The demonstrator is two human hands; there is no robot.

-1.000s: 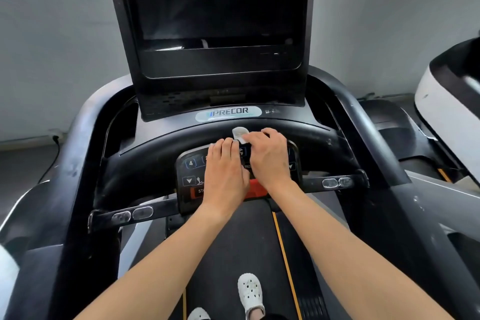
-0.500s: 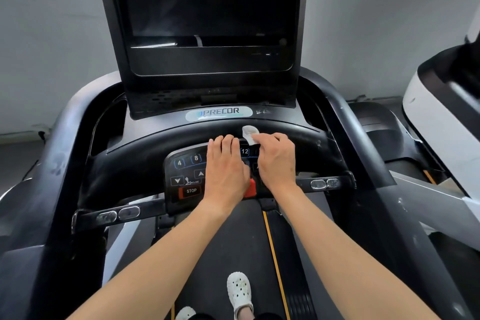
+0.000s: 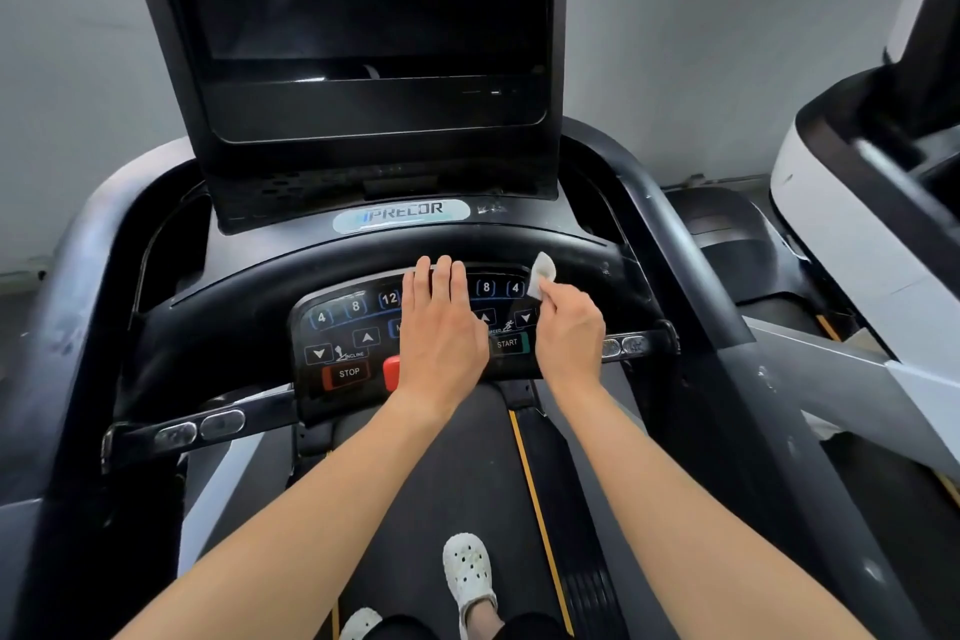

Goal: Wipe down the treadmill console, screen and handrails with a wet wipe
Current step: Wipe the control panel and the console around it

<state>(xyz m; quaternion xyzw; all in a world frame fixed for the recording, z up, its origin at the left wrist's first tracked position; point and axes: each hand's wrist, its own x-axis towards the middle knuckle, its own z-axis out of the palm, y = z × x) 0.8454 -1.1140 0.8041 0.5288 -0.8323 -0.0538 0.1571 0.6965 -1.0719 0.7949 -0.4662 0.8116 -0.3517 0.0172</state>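
The right hand [image 3: 570, 333] pinches the wipe [image 3: 540, 276]; press it flat under the fingertips. The left hand [image 3: 441, 327] rests flat, fingers together, on the console [image 3: 358, 348].

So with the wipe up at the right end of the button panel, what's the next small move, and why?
Probably drag the wipe down over the right-hand buttons toward START. The right hand pinches it at the panel's upper right corner, so that column looks next. The left hand lies flat mid-panel and would need lifting later.
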